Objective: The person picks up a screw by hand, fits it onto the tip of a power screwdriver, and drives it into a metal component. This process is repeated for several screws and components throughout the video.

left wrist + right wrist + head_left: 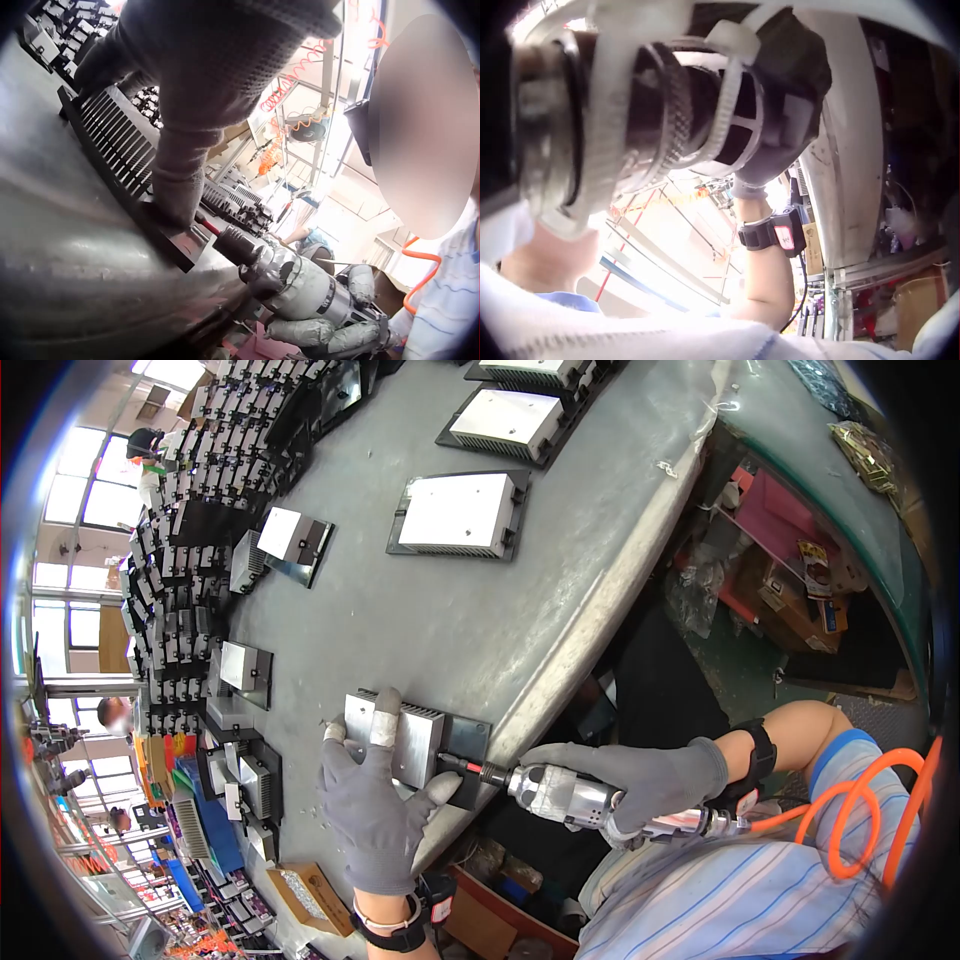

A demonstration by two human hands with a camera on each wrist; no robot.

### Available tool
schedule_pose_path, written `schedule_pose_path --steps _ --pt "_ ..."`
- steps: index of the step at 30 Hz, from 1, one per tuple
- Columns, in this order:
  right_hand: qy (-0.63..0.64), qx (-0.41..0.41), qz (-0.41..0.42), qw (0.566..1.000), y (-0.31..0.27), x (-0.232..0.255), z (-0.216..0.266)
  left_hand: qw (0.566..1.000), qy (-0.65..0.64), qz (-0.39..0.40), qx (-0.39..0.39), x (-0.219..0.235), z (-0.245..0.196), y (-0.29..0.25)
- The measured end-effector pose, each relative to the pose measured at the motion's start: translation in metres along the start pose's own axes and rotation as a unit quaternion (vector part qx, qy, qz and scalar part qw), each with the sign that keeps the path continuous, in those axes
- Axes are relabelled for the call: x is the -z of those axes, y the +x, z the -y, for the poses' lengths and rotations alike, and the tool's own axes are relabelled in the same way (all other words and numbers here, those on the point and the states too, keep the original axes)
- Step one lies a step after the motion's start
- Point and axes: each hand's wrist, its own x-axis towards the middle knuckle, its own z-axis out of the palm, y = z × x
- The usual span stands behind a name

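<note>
Your left hand (375,815) lies flat on the finned heat sink (396,735) at the workbench's (470,630) near edge, so keep pressing while your right hand (640,780), gripping the pneumatic screwdriver (565,797), holds its bit square to the black bracket (466,745).

Head view: high, looking down on the surface (420,620). Left wrist view: very near, low along surface (67,255), shares the screwdriver (300,289) with head view. Right wrist view: tight under screwdriver (630,112), facing up.
</note>
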Motion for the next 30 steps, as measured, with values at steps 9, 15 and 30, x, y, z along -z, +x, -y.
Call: schedule_pose_path --steps 9,15,30 --pt "-0.014 0.096 -0.009 0.995 -0.003 0.005 -0.017 0.999 -0.031 0.006 -0.009 0.002 -0.001 0.005" --pt "-0.163 0.076 -0.070 0.981 -0.060 0.020 0.002 0.989 0.084 -0.105 0.067 0.022 0.097 0.067" --pt "-0.174 0.013 -0.010 0.985 -0.082 0.011 0.007 0.985 -0.166 0.041 -0.005 0.008 -0.039 0.078"
